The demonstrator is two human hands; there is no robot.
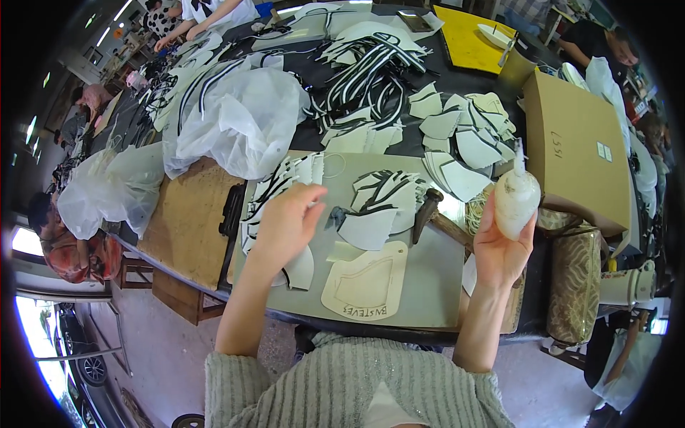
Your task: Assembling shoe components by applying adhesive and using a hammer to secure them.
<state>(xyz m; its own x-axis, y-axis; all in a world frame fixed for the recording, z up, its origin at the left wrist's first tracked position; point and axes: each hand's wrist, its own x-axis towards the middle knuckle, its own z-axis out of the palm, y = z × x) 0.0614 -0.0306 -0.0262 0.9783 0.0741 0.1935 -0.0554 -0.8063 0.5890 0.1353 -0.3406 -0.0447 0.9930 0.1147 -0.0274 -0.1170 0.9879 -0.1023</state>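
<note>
Holds white bottle (517,203) nozzle-up above surface (464,82), clamped in right hand (499,253), with left hand (283,225) half-curled, unclosed over stacked pieces (289,175); probably light, squeezable, best gripped round belly.

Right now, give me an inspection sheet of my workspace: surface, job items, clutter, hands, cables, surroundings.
Surface: grey board on a dark table.
Job items: white bottle with a thin tip; white pieces with black edges; cream template lying flat.
Clutter: striped straps, plastic bag, hammer, cardboard box.
Left hand: over the left pile of pieces; contact unclear.
Right hand: holding the bottle.
Cables: nothing seen.
Surroundings: other people nearby; car at lower left.
</note>
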